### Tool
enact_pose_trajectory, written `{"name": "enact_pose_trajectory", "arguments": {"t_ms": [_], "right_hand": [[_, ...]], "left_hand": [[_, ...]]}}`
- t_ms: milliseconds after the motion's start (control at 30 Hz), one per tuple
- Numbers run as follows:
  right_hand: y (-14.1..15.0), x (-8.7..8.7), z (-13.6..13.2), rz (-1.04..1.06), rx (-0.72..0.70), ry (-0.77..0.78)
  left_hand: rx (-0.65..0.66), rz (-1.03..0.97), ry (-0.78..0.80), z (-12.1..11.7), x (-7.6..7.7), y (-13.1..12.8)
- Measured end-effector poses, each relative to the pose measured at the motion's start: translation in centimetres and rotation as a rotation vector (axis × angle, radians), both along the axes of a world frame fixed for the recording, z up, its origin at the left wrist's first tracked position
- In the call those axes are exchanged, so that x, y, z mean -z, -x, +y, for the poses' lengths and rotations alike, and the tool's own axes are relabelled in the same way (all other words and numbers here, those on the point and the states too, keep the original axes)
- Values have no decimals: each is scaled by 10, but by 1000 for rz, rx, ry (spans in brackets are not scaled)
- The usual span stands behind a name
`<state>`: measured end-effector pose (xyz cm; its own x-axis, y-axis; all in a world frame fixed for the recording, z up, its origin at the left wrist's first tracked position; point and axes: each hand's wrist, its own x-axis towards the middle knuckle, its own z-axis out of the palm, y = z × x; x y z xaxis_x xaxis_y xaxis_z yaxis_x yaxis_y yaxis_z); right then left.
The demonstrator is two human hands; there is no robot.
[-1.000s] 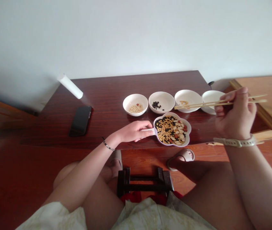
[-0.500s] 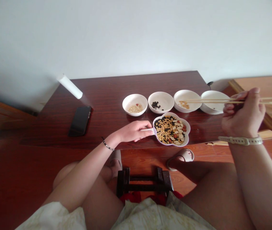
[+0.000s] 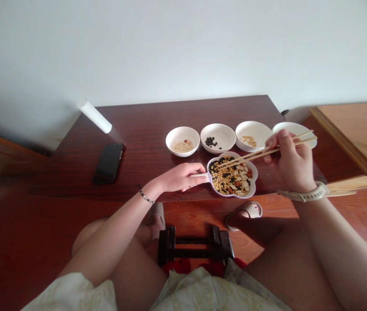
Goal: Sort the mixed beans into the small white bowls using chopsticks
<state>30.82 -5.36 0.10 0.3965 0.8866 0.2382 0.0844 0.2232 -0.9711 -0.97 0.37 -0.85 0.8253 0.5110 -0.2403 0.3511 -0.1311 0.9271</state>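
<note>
My left hand (image 3: 188, 176) grips the short handle of a flower-shaped bowl (image 3: 252, 186) at the table's front edge. Inside lies a mix of yellow beans, black beans and peanuts (image 3: 241, 176). My right hand (image 3: 292, 160) is closed round a pair of chopsticks (image 3: 254, 154), whose tips reach into the mix on its left side. Behind stand several white bowls in a row: one with peanuts (image 3: 183, 146), one with black beans (image 3: 210, 141), one with yellowish pieces (image 3: 248, 140). The rightmost white bowl (image 3: 292, 126) is partly hidden by my right hand.
On the left of the dark wooden table (image 3: 144, 116) lie a black phone (image 3: 108, 163) and a white cylinder (image 3: 95, 115). A lighter wooden surface (image 3: 352, 125) adjoins on the right. Below, a dark stool (image 3: 194, 252) is between my legs.
My right hand has moved left and slightly down, bringing the chopstick tips from over the row of white bowls into the flower-shaped bowl. My left hand keeps its hold.
</note>
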Motion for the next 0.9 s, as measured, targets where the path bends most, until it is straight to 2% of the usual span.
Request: {"name": "enact_pose_trajectory", "arguments": {"t_ms": [267, 600, 900], "right_hand": [[10, 2, -3, -33, -79, 20], [11, -1, -5, -40, -62, 4], [2, 3, -3, -22, -15, 22]], "left_hand": [[9, 19, -13, 1, -1, -2], [16, 6, -2, 1, -1, 0], [22, 7, -16, 1, -1, 0]]}}
